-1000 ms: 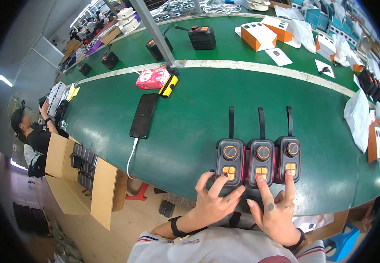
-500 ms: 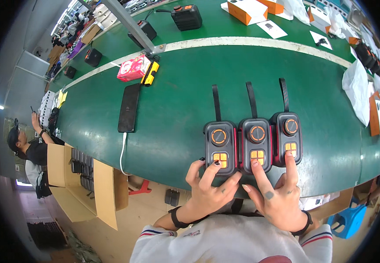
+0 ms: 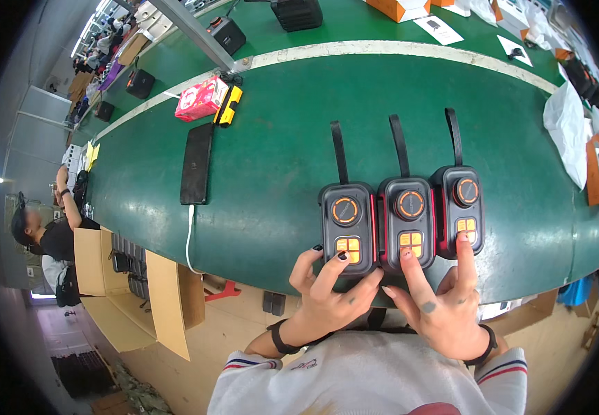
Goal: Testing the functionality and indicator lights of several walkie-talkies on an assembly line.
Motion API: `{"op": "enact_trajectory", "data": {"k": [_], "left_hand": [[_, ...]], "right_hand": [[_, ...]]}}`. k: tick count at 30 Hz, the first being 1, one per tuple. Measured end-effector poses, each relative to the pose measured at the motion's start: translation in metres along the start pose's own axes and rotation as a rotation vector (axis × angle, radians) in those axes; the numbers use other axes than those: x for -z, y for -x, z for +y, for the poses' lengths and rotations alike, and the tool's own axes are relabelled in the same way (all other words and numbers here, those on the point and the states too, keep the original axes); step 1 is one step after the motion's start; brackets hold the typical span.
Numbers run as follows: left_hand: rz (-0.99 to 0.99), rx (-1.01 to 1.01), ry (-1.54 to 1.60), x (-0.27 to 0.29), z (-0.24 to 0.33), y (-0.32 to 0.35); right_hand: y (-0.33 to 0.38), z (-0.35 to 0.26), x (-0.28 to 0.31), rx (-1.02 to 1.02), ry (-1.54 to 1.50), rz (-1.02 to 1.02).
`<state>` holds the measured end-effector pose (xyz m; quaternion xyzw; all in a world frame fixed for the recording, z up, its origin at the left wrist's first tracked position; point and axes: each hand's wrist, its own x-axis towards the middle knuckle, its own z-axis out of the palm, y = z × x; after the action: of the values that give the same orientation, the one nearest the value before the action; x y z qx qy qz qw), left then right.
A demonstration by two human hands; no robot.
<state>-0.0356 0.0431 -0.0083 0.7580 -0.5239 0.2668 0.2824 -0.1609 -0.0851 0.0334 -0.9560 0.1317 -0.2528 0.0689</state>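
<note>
Three black handheld devices stand side by side at the table's near edge, each with an orange-ringed round knob, four orange buttons and a black strap stretching away from me. My left hand [image 3: 330, 297] has its fingers spread over the left device [image 3: 345, 232], one fingertip at its orange buttons and another at its left side. Two outstretched fingers of my right hand [image 3: 443, 311] reach forward: one touches the buttons of the middle device [image 3: 408, 220], the other those of the right device [image 3: 460, 207]. Neither hand grips anything. Red side strips show between the devices.
A black phone-like slab [image 3: 196, 164] with a white cable lies left on the green table [image 3: 279, 138]. Beyond it are a pink packet [image 3: 200, 99] and a yellow-black object [image 3: 228, 106]. An open carton [image 3: 168, 297] stands lower left, near a co-worker [image 3: 57, 235]. White plastic [image 3: 564, 135] lies right.
The view has shifted slightly, so the table things sit a little higher in the picture. My fingers stay on the same devices. The co-worker's raised hand has moved a little.
</note>
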Motion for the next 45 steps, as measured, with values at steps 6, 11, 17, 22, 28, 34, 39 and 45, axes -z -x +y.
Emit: {"op": "enact_trajectory", "data": {"k": [6,11,17,22,28,34,39,45], "left_hand": [[0.023,-0.014,0.009,-0.002,-0.002,0.004],[0.005,-0.035,0.007,0.002,-0.002,0.001],[-0.016,-0.050,0.003,0.002,-0.003,-0.002],[-0.001,-0.045,-0.020,0.004,0.000,-0.005],[0.022,-0.047,0.013,0.001,-0.001,0.000],[0.016,-0.006,-0.007,0.001,0.002,-0.002],[-0.012,-0.033,-0.022,0.004,0.002,-0.004],[-0.071,-0.099,-0.021,0.013,0.001,-0.009]], "right_hand": [[-0.001,-0.001,0.001,-0.002,0.034,0.018],[0.001,-0.004,0.002,-0.006,0.092,0.020],[0.001,-0.007,0.005,-0.052,0.126,-0.019],[0.002,-0.010,0.005,-0.053,0.177,-0.020],[0.002,-0.008,0.004,-0.050,0.227,-0.016],[0.005,-0.008,0.006,-0.066,0.196,-0.064],[0.006,-0.008,0.012,-0.066,0.078,-0.104],[0.006,-0.008,0.011,-0.054,0.095,-0.086]]}}
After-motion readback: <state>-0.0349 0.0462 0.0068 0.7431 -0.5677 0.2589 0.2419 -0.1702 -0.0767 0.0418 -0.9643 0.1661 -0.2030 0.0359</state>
